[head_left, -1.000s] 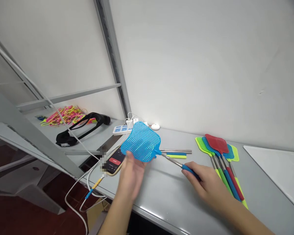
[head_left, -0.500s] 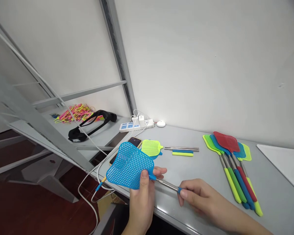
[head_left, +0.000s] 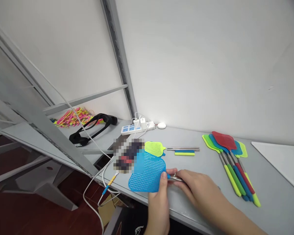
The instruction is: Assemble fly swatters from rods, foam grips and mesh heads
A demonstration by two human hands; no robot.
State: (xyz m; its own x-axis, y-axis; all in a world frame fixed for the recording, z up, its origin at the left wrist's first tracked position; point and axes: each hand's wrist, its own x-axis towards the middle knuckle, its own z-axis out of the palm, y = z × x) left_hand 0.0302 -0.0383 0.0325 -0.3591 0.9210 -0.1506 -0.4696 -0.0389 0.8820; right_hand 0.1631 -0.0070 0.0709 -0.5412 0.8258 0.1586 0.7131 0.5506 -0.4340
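Observation:
My left hand pinches the base of a blue fly swatter, its thumb on the perforated head. My right hand wraps round the swatter's metal rod, close to the head; most of the rod is hidden under the fingers. Behind the held swatter lie a yellow-green swatter head and a blue one partly beneath it. To their right are thin metal rods, a blue grip sleeve and a yellow-green grip sleeve. Several swatters with coloured handles are piled farther right.
A white power strip with chargers and a small white device stand by the wall. Cables run past a metal post on the left. Beyond it lie a black headset-like frame and pink-yellow pieces. A white panel lies right.
My right hand has slid along the rod towards the swatter's head, close to my left hand. Both hands and the swatter sit farther right in view.

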